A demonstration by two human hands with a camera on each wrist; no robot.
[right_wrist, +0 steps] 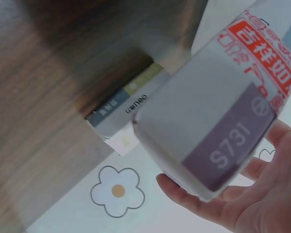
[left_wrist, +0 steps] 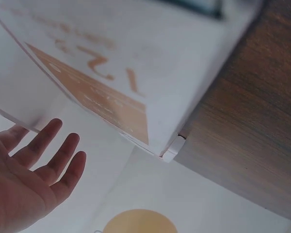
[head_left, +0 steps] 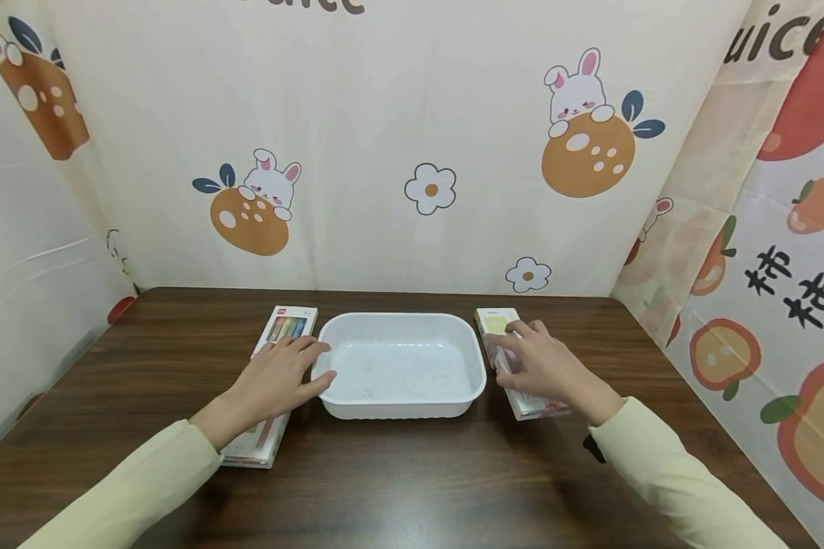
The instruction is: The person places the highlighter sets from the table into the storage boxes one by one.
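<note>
A white plastic basin [head_left: 398, 410] stands mid-table. My left hand [head_left: 284, 377] reaches across a flat box of coloured pens [head_left: 284, 324], its fingertips and thumb overlapping the basin's left rim. In the left wrist view, the fingers of this hand [left_wrist: 43, 170] are spread beside the box's orange-printed face [left_wrist: 111, 104]. My right hand [head_left: 539, 362] hovers over the boxes on the right, fingers loosely bent. In the right wrist view, its fingers [right_wrist: 199, 201] spread behind a white box marked S731 [right_wrist: 199, 131]. Beyond lies a smaller deli box [right_wrist: 128, 104] with a green-and-blue band.
The dark wood table [head_left: 398, 488] runs back to a printed curtain [head_left: 384, 114] with rabbits and flowers. More curtain [head_left: 735, 305] closes in the right side. A small black object [head_left: 593, 448] shows beneath the right sleeve.
</note>
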